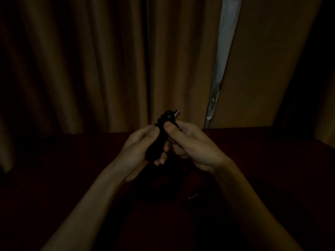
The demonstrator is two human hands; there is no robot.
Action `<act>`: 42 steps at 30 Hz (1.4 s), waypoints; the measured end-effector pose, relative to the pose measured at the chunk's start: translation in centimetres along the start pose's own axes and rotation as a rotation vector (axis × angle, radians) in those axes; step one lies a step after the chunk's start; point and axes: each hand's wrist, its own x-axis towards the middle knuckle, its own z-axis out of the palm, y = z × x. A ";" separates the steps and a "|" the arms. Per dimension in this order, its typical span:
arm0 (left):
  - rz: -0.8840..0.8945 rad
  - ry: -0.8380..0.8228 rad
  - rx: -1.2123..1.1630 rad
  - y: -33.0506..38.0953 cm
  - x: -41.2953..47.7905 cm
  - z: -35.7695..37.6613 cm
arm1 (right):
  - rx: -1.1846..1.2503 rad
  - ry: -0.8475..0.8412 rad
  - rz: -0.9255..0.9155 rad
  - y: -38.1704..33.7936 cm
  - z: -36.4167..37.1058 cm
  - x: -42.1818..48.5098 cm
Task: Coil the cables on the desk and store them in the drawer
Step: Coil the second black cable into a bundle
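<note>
Dim light, head view. Both hands raised above the dark reddish desk (262,160), meeting at centre. A black cable bundle (159,136), wound into a tight elongated coil, stands roughly upright between them, clear of the desk surface. Left hand (139,149) cradles the lower part of the coil, fingers curled round it from beneath, fingertips showing below its bottom end, thumb pressed against the coil's left side. Right hand (192,145) has its fingers curled, thumb tip set against the coil's upper right side, pinching it there; the other fingers are folded behind and mostly hidden. A pale metallic connector (176,113) sticks out at the top of the coil, just above the right thumb. On the desk below the hands, a small pale object (193,196) lies in shadow, too dark to identify. Behind the desk hang brown curtains (90,60), with a narrow bright gap (223,57) to the right of centre.
</note>
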 end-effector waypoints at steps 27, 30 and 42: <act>-0.057 0.044 -0.071 0.5 -0.3 1.2 | 0.082 0.100 -0.019 0.4 0.1 -0.2; 0.075 0.205 0.048 0.4 -0.1 1.7 | 0.140 0.153 0.025 0.6 0.6 0.2; 0.230 0.376 0.527 -0.2 -0.2 0.5 | 0.179 0.198 -0.065 0.8 1.7 -0.1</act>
